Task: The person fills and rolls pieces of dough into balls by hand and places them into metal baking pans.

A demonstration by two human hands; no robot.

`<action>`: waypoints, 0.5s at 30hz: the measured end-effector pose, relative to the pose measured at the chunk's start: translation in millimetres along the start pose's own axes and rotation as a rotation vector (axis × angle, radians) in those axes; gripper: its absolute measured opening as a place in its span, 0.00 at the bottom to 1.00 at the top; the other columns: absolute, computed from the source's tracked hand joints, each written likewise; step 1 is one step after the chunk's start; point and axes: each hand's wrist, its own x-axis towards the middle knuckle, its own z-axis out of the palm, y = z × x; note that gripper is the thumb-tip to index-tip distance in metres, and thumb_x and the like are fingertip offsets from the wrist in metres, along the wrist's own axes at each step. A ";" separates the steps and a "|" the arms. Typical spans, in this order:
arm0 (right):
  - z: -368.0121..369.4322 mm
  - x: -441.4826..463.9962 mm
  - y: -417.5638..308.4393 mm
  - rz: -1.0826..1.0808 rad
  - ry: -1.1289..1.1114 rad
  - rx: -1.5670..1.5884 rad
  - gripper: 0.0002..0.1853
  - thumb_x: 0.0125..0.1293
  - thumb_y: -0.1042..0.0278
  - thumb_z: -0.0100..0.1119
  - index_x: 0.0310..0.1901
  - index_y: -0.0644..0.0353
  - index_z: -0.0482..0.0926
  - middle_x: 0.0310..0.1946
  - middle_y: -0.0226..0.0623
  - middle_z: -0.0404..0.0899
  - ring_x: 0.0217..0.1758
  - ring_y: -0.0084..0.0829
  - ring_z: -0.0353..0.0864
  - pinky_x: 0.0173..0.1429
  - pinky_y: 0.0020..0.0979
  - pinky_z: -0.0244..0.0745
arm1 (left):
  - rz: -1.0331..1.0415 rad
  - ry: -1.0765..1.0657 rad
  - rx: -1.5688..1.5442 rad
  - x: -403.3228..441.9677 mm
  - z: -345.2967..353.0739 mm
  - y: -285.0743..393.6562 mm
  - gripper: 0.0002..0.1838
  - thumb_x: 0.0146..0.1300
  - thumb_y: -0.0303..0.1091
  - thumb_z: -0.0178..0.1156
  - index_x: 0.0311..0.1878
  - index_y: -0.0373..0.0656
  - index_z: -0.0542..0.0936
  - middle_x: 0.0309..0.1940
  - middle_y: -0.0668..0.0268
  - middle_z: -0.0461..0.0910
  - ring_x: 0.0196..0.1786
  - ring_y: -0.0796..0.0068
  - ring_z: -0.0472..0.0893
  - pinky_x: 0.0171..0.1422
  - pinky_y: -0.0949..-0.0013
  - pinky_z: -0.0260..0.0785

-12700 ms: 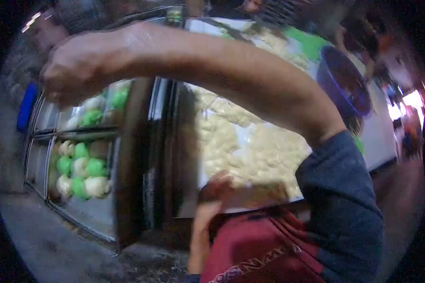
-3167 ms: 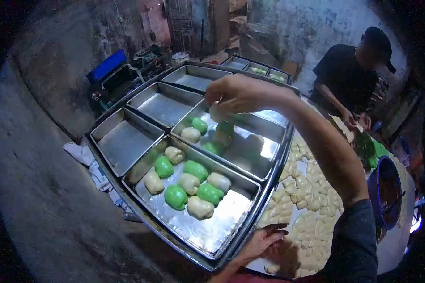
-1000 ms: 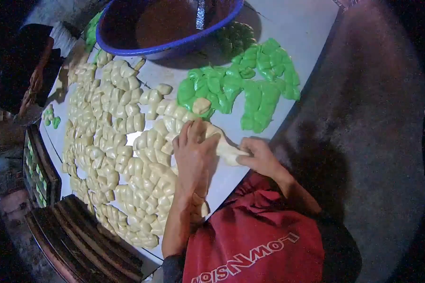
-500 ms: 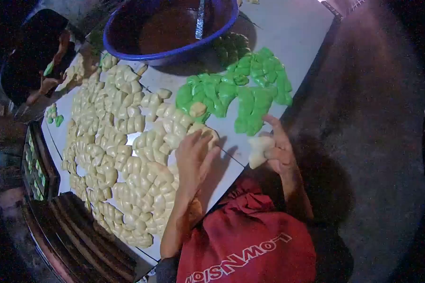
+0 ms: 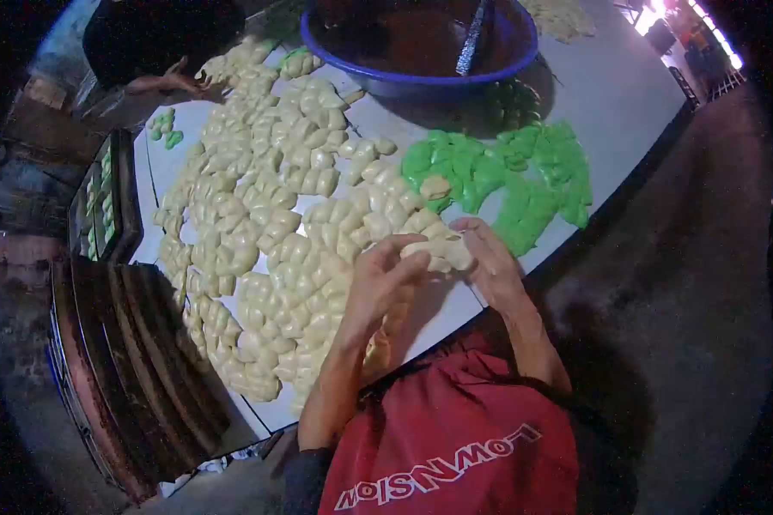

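Note:
A pale cream piece of dough (image 5: pixel 447 254) is stretched between my two hands above the table's near edge. My left hand (image 5: pixel 385 279) pinches its left end between thumb and fingers. At the other end, my right hand (image 5: pixel 495 268) has its fingers closed on the dough. Many cream dough pieces (image 5: pixel 309 232) lie in a broad spread left of and beyond my hands. Just past my right hand is a patch of green dough pieces (image 5: pixel 464 167), with one small cream lump (image 5: pixel 435 187) at its left side.
A blue-rimmed basin (image 5: pixel 421 84) with brown contents and a metal utensil (image 5: pixel 471 39) stands at the back. Dark trays (image 5: pixel 133 343) are stacked at the left, near another tray (image 5: pixel 103 202) holding green pieces. Another person's hand (image 5: pixel 173 81) is at the far left.
My left hand has lifted from the dough on the table and joined my right hand, which moved inward with its piece. The view has shifted, so the table appears farther right.

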 end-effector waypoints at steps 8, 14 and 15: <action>-20.2 2.3 11.1 -0.036 -0.083 -0.448 0.14 0.60 0.75 0.64 0.47 0.63 0.74 0.43 0.32 0.79 0.39 0.20 0.78 0.42 0.22 0.75 | -0.038 -0.006 -0.204 -5.3 2.2 -14.1 0.18 0.64 0.32 0.62 0.56 0.39 0.75 0.45 0.63 0.80 0.43 0.75 0.81 0.48 0.71 0.77; -12.0 -10.1 -15.5 -0.002 -0.198 -0.676 0.18 0.66 0.69 0.59 0.56 0.64 0.75 0.44 0.33 0.79 0.40 0.20 0.78 0.44 0.24 0.75 | 0.390 0.046 0.435 -6.8 14.9 -17.7 0.40 0.57 0.28 0.67 0.71 0.43 0.59 0.53 0.60 0.79 0.49 0.64 0.81 0.50 0.65 0.75; -13.8 -9.6 -15.9 0.008 -0.218 -0.700 0.17 0.66 0.68 0.59 0.55 0.65 0.76 0.44 0.33 0.79 0.40 0.20 0.78 0.44 0.24 0.75 | 0.447 0.023 0.551 -6.6 16.7 -15.0 0.43 0.55 0.27 0.68 0.73 0.45 0.56 0.53 0.58 0.79 0.49 0.61 0.81 0.50 0.63 0.75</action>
